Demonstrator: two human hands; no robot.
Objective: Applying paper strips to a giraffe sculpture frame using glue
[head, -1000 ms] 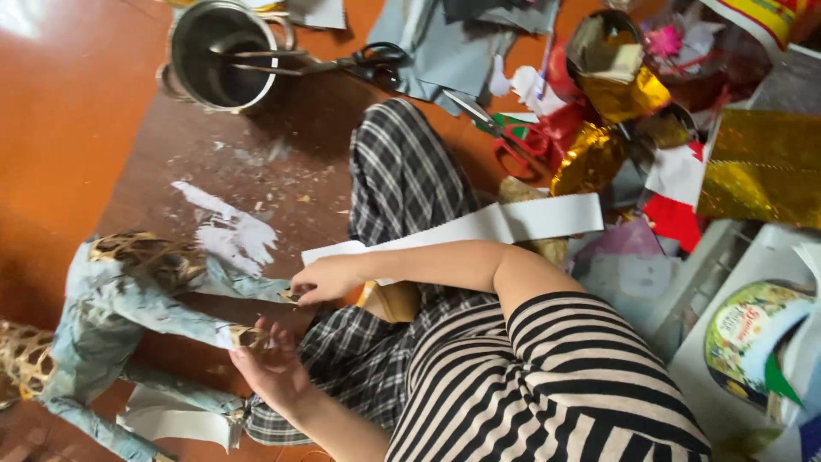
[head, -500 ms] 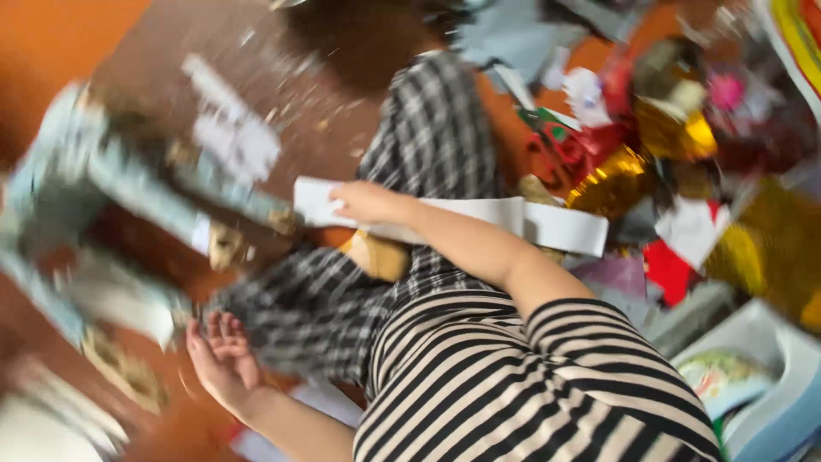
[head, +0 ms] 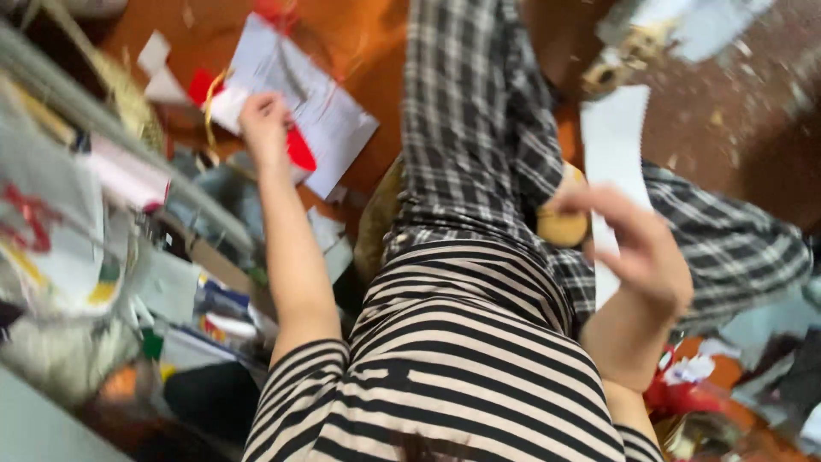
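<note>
White paper strip [head: 612, 162] pinched in right hand [head: 646, 257]; left hand [head: 263, 127] curled on printed sheet [head: 321, 115].

Matt white paper strip [head: 612, 162], woven checked cloth trousers [head: 466, 120], striped knit shirt [head: 453, 359], glossy orange floor [head: 359, 34].

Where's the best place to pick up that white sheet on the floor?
Probably the pointed corner beside the checked leg, coming from that side: the white sheet lies flat, that corner sits on bare floor, and the left hand and red scrap crowd the other edge.
</note>
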